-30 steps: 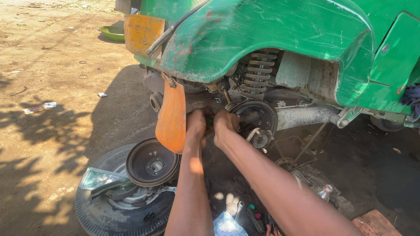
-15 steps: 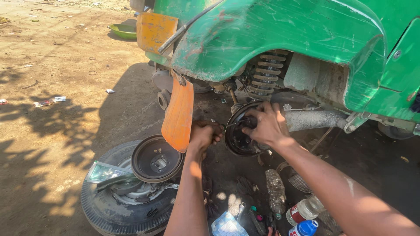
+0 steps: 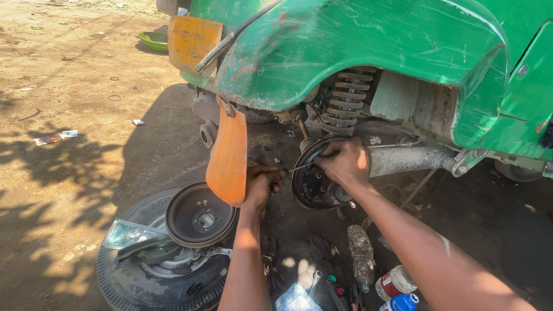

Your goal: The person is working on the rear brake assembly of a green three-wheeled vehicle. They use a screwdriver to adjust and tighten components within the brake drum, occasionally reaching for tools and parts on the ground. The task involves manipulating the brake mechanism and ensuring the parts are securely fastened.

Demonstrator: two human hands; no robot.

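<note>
My left hand is closed around the handle of a thin screwdriver whose shaft points right toward the round brake backing plate under the green vehicle's wheel arch. My right hand grips the upper rim of that plate, fingers curled over its edge near the screwdriver tip. An orange mud flap hangs just left of my left hand. A coil spring stands above the plate.
A removed tyre lies on the dirt at lower left with a dark brake drum resting on it. Plastic bottles and small tools lie on the ground below the hub. A green bowl sits far back.
The view has shifted a little. My left hand has drawn back left and now holds the screwdriver against the plate. My right hand has stayed on the plate's upper rim.
</note>
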